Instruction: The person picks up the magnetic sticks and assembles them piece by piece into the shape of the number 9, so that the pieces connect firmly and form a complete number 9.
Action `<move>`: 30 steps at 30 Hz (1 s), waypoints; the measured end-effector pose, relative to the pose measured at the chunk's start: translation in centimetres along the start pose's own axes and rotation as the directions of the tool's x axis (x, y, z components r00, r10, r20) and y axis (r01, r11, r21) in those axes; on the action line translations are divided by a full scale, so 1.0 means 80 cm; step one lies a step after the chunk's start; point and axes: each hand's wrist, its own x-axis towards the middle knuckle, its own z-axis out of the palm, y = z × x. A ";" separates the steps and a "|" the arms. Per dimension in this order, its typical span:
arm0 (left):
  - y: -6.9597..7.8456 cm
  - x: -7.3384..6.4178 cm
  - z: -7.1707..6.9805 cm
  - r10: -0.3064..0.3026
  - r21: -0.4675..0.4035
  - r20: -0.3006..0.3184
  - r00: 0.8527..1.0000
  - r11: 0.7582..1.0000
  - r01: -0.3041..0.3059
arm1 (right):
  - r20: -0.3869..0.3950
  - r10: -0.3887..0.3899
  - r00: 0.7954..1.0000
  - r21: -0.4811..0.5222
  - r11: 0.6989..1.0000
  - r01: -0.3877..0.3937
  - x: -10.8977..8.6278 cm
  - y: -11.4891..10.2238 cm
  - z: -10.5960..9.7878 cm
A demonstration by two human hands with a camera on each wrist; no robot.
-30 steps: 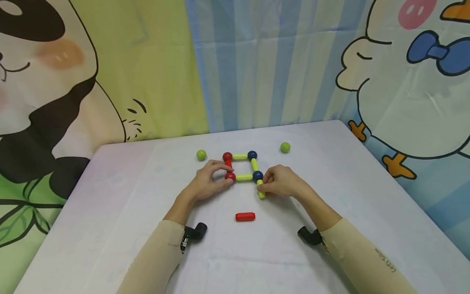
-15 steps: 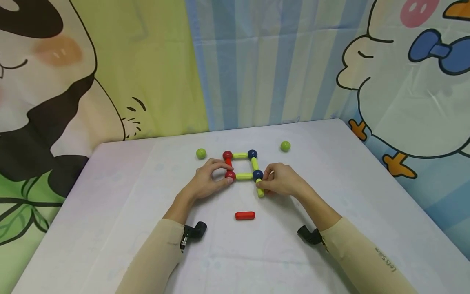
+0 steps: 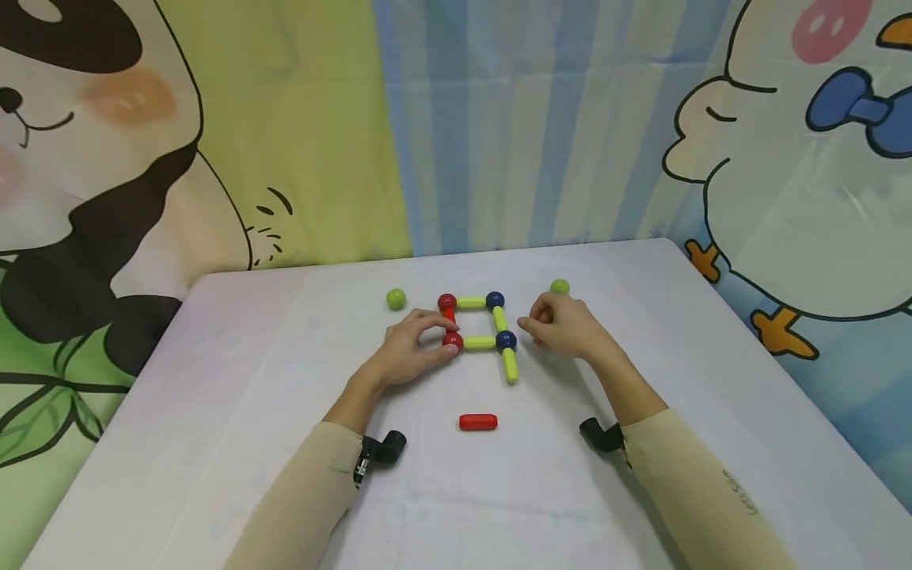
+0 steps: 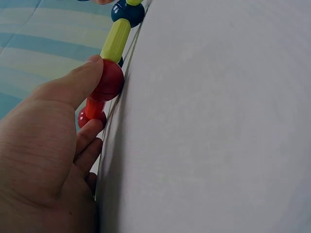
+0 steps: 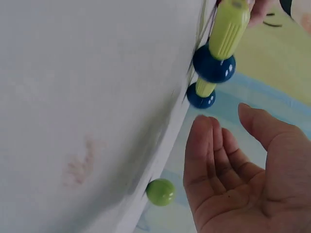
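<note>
Magnetic rods and balls form a small square on the table. My left hand (image 3: 408, 348) holds its left side, thumb against the near red ball (image 4: 109, 81) and fingers along the red rod (image 4: 95, 108). Yellow-green rods link the red balls to a far blue ball (image 3: 495, 300) and a near blue ball (image 3: 506, 340). From the near blue ball another yellow-green rod (image 3: 511, 366) juts toward me. Just right of the square is my right hand (image 3: 563, 324), with nothing between its thumb and fingers in the right wrist view.
A loose red rod (image 3: 478, 422) lies in front of the square. One green ball (image 3: 396, 298) sits at the back left, another green ball (image 3: 560, 286) behind my right hand. Beyond the table's far edge hangs a cartoon-printed curtain (image 3: 484, 142).
My right hand has let go of the jutting yellow-green rod and moved right and away from me, toward the right green ball. My left hand stays on the square.
</note>
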 end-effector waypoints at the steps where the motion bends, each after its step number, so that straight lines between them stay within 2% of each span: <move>1: -0.001 0.000 0.001 0.000 0.003 0.005 1.000 1.000 0.000 | -0.017 -0.002 1.000 0.010 1.000 0.002 0.004 0.005 -0.002; 7: -0.001 -0.001 0.003 -0.005 0.002 0.007 1.000 1.000 0.005 | -0.098 -0.054 0.994 -0.004 0.999 0.054 0.021 0.024 -0.011; 16: 0.000 -0.001 0.000 -0.021 0.007 0.002 1.000 1.000 0.021 | -0.147 -0.109 0.983 0.001 0.994 0.111 0.040 0.038 -0.020; 23: -0.001 -0.005 0.000 -0.039 0.003 -0.006 0.999 0.999 0.039 | -0.145 -0.085 0.986 -0.007 0.996 0.085 0.054 0.053 -0.024; 30: -0.001 -0.001 0.002 -0.039 0.008 0.001 0.999 0.999 0.039 | -0.087 -0.026 0.996 -0.018 1.000 0.024 0.060 0.067 -0.027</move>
